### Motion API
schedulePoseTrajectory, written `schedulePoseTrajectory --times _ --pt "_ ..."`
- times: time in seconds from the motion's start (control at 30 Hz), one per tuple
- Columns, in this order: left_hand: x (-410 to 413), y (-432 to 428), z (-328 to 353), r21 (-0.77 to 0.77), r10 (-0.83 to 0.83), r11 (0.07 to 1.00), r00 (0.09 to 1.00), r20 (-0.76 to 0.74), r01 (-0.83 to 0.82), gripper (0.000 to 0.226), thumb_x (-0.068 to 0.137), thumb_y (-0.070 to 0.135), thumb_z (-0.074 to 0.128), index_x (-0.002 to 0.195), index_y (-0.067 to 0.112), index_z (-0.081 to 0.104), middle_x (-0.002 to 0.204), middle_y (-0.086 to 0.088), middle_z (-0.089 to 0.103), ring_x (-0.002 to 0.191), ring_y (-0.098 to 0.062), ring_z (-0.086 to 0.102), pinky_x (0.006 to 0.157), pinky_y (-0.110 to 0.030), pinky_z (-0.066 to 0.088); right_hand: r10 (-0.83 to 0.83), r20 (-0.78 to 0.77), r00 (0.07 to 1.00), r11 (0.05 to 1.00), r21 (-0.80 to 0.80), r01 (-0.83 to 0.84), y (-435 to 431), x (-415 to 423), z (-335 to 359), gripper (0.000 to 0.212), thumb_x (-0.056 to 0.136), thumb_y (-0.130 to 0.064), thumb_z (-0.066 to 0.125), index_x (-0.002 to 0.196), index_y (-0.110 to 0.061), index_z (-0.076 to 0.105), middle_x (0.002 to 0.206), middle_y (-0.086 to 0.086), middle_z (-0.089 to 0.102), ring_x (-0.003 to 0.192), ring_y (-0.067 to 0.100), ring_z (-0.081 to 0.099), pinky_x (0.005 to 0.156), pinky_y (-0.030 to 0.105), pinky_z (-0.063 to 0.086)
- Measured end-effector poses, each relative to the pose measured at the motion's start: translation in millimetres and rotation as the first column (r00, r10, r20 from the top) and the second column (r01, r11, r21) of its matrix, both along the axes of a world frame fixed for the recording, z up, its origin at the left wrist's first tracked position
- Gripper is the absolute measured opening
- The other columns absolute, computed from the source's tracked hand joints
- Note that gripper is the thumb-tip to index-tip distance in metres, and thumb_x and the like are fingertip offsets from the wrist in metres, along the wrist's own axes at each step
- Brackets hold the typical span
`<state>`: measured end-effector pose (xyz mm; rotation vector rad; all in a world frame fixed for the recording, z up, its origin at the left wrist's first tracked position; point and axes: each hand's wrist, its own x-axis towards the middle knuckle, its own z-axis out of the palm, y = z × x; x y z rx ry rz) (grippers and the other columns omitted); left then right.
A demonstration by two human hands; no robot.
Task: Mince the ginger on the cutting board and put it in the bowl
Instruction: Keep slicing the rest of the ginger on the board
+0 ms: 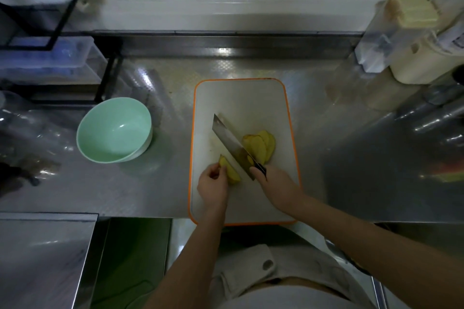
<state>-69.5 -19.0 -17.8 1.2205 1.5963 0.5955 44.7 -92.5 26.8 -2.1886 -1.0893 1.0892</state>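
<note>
- Your left hand (pixel 213 188) is at the board's (pixel 241 98) 7 o'clock corner, fingers curled and pinching the ginger chunk (pixel 229 170).
- The chunk lies at 1 o'clock from that hand, touching the fingertips and flat on the board. Its long axis runs from 11 to 5 o'clock.
- Your right hand (pixel 273 183) is clenched round the handle of the knife (pixel 233 144), at 3 o'clock from the left hand and near it.
- The blade also runs from 11 to 5 o'clock, almost parallel to the chunk and just beside it at its 2 o'clock side. You cannot tell from here whether the edge touches the board.
- This is what the next cut turns on: blade and chunk lie the same way and side by side, so a stroke as they stand would take another lengthwise slice off the chunk, not chop it fine.
- The cut slices (pixel 261 145) lie fanned and overlapping on the far side of the blade, at 12 o'clock from your right hand, and the right hand is the nearer one to them.
- Nothing is minced yet by the look of it; the ginger is only a chunk and slices.
- The bowl (pixel 110 123) stands off the board on the counter (pixel 339 158), at 10 o'clock from your left hand and well apart from it, with no ginger in it.
</note>
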Motion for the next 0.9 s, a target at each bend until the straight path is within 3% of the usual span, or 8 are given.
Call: schedulePoseTrajectory --times 0.1,0.2,0.3,0.4,0.5,0.57,0.67,0.9 --pt "-3.9 0.5 -3.2 -0.001 -0.006 1.000 1.000 0.006 0.006 0.007 0.087 0.015 0.061 0.088 0.014 0.067 0.085 0.002 0.064 0.084 -0.014 0.057 0.073 -0.022 0.040 0.014 -0.019 1.000 1.000 -0.026 -0.014 -4.6 -3.2 3.8 0.045 0.099 -0.038 0.037 0.091 -0.001 0.061 0.071 0.006 0.056 0.066 0.018 0.053 0.059 0.028 0.038" --pt "-2.2 2.8 -3.9 -0.014 0.006 1.000 0.999 -0.040 -0.007 0.008 0.086 0.016 0.061 0.081 0.014 0.068 0.082 -0.001 0.066 0.081 -0.015 0.058 0.071 -0.023 0.039 0.063 0.010 0.998 0.994 -0.091 -0.062 -8.4 -7.5 5.3 0.044 0.099 -0.039 0.034 0.093 -0.004 0.059 0.065 0.000 0.050 0.059 0.013 0.048 0.053 0.026 0.035" --pt "1.1 3.5 -3.0 -0.037 0.024 0.999 0.998 -0.056 -0.026 0.010 0.087 0.016 0.060 0.083 0.013 0.069 0.080 0.001 0.064 0.079 -0.013 0.056 0.069 -0.022 0.038 0.108 0.030 0.994 0.985 -0.138 -0.102 -7.9 -10.4 7.3 0.044 0.099 -0.041 0.033 0.096 -0.004 0.057 0.065 -0.003 0.045 0.060 0.012 0.046 0.053 0.024 0.035" --pt "1.5 3.6 -4.3 -0.048 0.040 0.998 0.998 -0.048 -0.042 0.012 0.087 0.016 0.059 0.085 0.012 0.070 0.079 0.002 0.064 0.081 -0.015 0.058 0.067 -0.021 0.040 0.113 0.011 0.994 0.979 -0.169 -0.110 -6.3 -12.0 11.4 0.039 0.100 -0.041 0.032 0.089 -0.007 0.049 0.075 0.004 0.050 0.074 0.019 0.049 0.067 0.029 0.038" --pt "2.6 4.7 -2.6 -0.055 0.062 0.996 0.996 -0.057 -0.065 0.012 0.086 0.017 0.060 0.087 0.011 0.071 0.081 0.002 0.065 0.086 -0.018 0.060 0.072 -0.024 0.041 0.160 0.034 0.987 0.970 -0.188 -0.151 -5.7 -14.1 12.7 0.034 0.100 -0.039 0.032 0.077 -0.017 0.044 0.071 -0.001 0.047 0.062 0.011 0.047 0.056 0.021 0.037" --pt "3.9 3.9 0.9 -0.050 0.093 0.994 0.994 -0.057 -0.096 0.015 0.086 0.016 0.061 0.097 0.011 0.069 0.085 0.002 0.063 0.088 -0.017 0.059 0.076 -0.023 0.041 0.180 0.043 0.983 0.966 -0.195 -0.169 -4.7 -15.3 12.4 0.030 0.101 -0.037 0.032 0.081 -0.018 0.044 0.069 -0.003 0.044 0.060 0.008 0.044 0.052 0.019 0.035" --pt "3.6 3.5 4.0 -0.032 0.082 0.996 0.995 -0.050 -0.084 0.029 0.087 0.017 0.061 0.114 0.010 0.065 0.099 -0.004 0.067 0.089 -0.010 0.055 0.080 -0.020 0.039 0.124 0.034 0.992 0.974 -0.193 -0.115 -3.1 -14.4 9.9 0.035 0.099 -0.042 0.030 0.091 -0.011 0.044 0.069 -0.004 0.042 0.075 0.019 0.048 0.067 0.028 0.036" --pt "2.6 2.8 6.2 -0.013 0.001 1.000 0.998 -0.070 -0.002 0.020 0.088 0.015 0.058 0.103 0.013 0.071 0.098 -0.002 0.069 0.085 -0.009 0.053 0.073 -0.018 0.036 0.087 0.021 0.996 0.978 -0.193 -0.081 -2.6 -18.6 8.6 0.038 0.099 -0.043 0.031 0.089 -0.008 0.044 0.067 -0.003 0.041 0.074 0.021 0.048 0.068 0.029 0.037"
